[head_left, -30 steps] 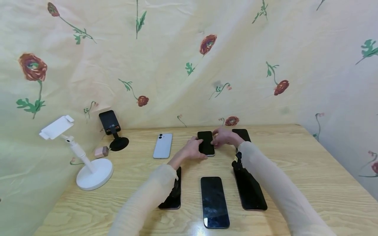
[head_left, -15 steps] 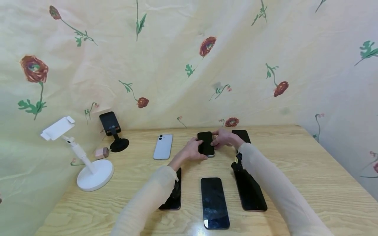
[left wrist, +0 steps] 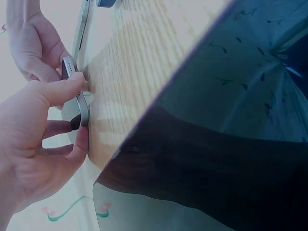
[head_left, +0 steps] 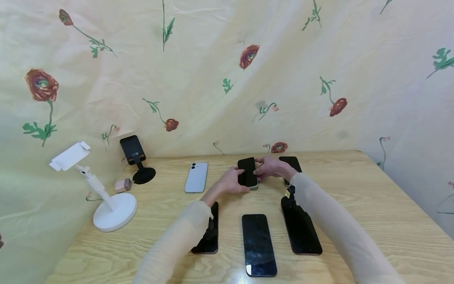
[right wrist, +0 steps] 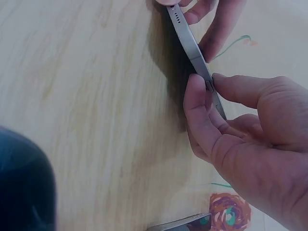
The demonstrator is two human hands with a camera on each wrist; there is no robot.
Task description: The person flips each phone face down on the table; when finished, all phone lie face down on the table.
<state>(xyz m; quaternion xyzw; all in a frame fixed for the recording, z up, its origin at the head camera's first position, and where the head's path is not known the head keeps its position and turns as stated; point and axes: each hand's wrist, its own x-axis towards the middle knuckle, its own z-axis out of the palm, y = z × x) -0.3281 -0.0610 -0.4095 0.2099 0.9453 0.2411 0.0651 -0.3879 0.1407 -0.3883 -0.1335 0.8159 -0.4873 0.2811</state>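
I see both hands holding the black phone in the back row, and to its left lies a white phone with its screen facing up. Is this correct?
Not quite. Both hands, left hand and right hand, do hold the black phone in the back row, and the white phone lies to its left. But the white phone lies screen down: the head view shows its back with two camera lenses.

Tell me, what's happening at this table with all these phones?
A person grips a dark phone at the far middle of the wooden table, the left hand on one edge and the right hand on the other. Five more phones lie flat around it, and two phone stands sit at the left.
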